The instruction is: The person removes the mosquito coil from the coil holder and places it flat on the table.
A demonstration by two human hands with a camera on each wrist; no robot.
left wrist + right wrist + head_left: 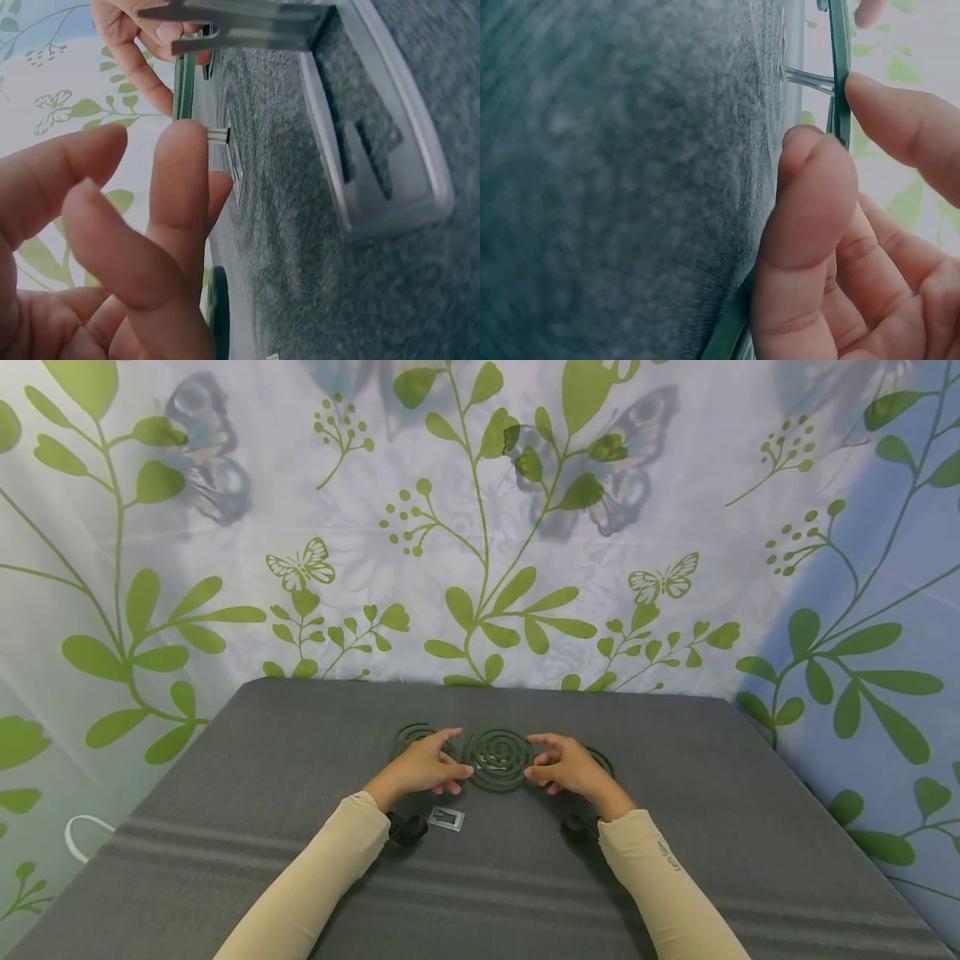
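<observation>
A dark green mosquito coil [498, 750] sits between the two hands, held above the cloth by a small metal stand [810, 79]. My left hand [423, 766] is at its left side, thumb tip right at the rim, fingers loosely spread. From the other side my right hand [573, 768] has thumb and forefinger at the rim; in the right wrist view a fingertip [859, 90] meets the coil's edge. A second coil [411, 727] lies partly hidden behind the left hand. The right hand partly covers a third coil [606, 763].
Nearer the body, a flat silver metal stand [446, 818] with bent-up prongs lies by the left wrist. Grey cloth [487, 893] covers the table. Behind its far edge hangs a leaf-and-butterfly curtain [360, 527]. A white loop [75, 835] shows beyond the left edge.
</observation>
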